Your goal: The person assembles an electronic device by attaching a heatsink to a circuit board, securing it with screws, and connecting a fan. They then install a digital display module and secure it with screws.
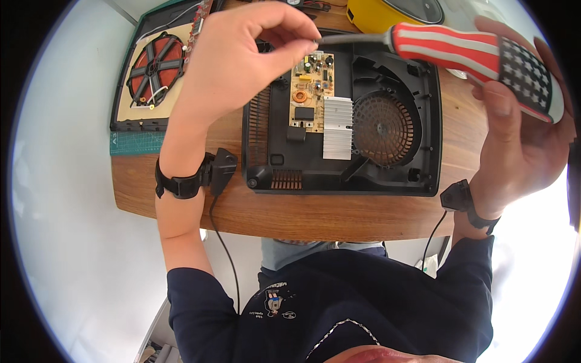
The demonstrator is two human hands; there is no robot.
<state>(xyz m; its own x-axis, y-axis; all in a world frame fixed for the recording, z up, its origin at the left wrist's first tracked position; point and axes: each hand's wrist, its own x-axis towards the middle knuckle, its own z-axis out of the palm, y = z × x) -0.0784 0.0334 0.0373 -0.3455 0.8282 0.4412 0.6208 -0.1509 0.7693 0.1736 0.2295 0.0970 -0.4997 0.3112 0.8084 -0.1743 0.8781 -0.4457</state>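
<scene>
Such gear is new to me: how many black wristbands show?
2: one wristband below the left hand; the other wristband below the right hand, which grips the screwdriver.

Red and white stripes run along my screwdriver (454, 51), its handle capped with white stars on black, its shaft grey. Before me, a black housing (321, 172) frames a tan circuit board (313, 88), an orange ring coil (299, 96) and a silver heat sink (338, 128). The table (315, 215) is brown wood grain, the cutting mat (136, 144) green, the pot (363, 18) yellow; I wear a navy shirt (363, 290) and black wrist straps (181, 186).
</scene>
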